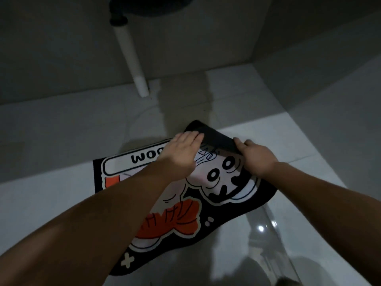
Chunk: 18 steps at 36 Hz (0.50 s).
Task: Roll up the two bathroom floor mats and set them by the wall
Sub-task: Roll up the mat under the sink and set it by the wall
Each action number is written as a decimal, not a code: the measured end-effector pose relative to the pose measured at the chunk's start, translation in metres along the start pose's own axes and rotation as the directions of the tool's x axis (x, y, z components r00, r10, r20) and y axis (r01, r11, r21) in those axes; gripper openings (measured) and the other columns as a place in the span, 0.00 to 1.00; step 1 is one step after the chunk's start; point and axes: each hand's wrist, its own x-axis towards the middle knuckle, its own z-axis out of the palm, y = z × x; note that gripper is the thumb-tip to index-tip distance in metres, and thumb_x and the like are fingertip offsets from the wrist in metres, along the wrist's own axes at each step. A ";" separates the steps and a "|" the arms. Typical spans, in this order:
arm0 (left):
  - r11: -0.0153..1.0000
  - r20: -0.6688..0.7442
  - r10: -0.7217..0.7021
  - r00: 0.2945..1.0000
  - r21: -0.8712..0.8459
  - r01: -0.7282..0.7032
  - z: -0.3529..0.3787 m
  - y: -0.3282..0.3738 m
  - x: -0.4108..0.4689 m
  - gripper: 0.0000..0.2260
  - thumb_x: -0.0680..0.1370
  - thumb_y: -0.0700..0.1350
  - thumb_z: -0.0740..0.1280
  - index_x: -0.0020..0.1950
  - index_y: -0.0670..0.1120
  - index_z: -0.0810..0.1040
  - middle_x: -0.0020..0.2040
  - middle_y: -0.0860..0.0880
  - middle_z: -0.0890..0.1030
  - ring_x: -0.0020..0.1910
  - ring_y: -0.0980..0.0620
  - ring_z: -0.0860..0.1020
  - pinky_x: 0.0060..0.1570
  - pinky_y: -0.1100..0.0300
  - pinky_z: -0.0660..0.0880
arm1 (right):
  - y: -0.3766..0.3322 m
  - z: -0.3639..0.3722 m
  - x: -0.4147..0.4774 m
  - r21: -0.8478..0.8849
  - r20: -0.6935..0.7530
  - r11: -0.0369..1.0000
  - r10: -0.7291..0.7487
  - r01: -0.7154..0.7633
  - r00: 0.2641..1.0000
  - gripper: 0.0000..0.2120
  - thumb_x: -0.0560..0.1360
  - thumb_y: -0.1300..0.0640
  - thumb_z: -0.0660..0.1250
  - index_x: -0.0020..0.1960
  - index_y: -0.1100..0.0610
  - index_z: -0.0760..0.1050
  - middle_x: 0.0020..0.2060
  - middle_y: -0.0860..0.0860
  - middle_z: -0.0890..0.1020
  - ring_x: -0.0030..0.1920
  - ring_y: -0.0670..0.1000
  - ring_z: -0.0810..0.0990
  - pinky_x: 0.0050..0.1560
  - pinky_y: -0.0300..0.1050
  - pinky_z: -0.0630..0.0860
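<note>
A black floor mat (206, 199) with a white cartoon figure, an orange bow and a white label lies on the pale tiled floor in the middle of the view. Its far edge (214, 139) is folded back toward me, so the black underside shows. My left hand (181, 153) lies over the fold's left part, fingers curled on the edge. My right hand (255, 155) grips the fold's right end between thumb and fingers. Only one mat is in view.
A grey wall (61, 48) runs along the far side, and a second wall (329, 48) meets it at the right corner. A white drain pipe (132, 56) slants down from a dark basin fitting to the floor. A curved clear glass panel (274, 240) stands at the lower right.
</note>
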 end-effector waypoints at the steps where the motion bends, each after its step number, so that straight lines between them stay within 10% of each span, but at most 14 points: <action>1: 1.000 0.018 -0.011 1.000 0.001 0.011 -0.004 0.000 0.005 0.36 0.76 0.47 0.65 0.78 0.43 0.49 0.78 0.43 0.55 0.76 0.46 0.53 0.74 0.55 0.46 | -0.003 -0.013 -0.002 -0.016 -0.001 0.999 -0.041 0.041 0.999 0.37 0.74 0.62 0.60 0.77 0.52 0.46 0.58 0.58 0.71 0.51 0.62 0.76 0.43 0.45 0.69; 13: 0.997 -0.095 -0.041 0.995 -0.069 0.034 -0.047 0.005 0.017 0.31 0.77 0.52 0.65 0.76 0.45 0.58 0.73 0.45 0.66 0.71 0.46 0.65 0.72 0.52 0.57 | -0.026 -0.112 -0.030 -0.119 -0.023 0.903 -0.418 0.413 0.908 0.34 0.75 0.61 0.60 0.77 0.49 0.51 0.65 0.53 0.70 0.58 0.57 0.74 0.54 0.48 0.73; 18: 0.990 -0.131 -0.118 0.984 -0.098 0.106 -0.077 -0.003 -0.001 0.09 0.79 0.44 0.59 0.58 0.47 0.71 0.49 0.45 0.79 0.45 0.45 0.77 0.39 0.56 0.68 | -0.033 -0.137 -0.030 -0.304 -0.079 0.828 -0.515 0.472 0.853 0.30 0.78 0.41 0.52 0.77 0.49 0.49 0.63 0.51 0.71 0.54 0.55 0.76 0.49 0.44 0.69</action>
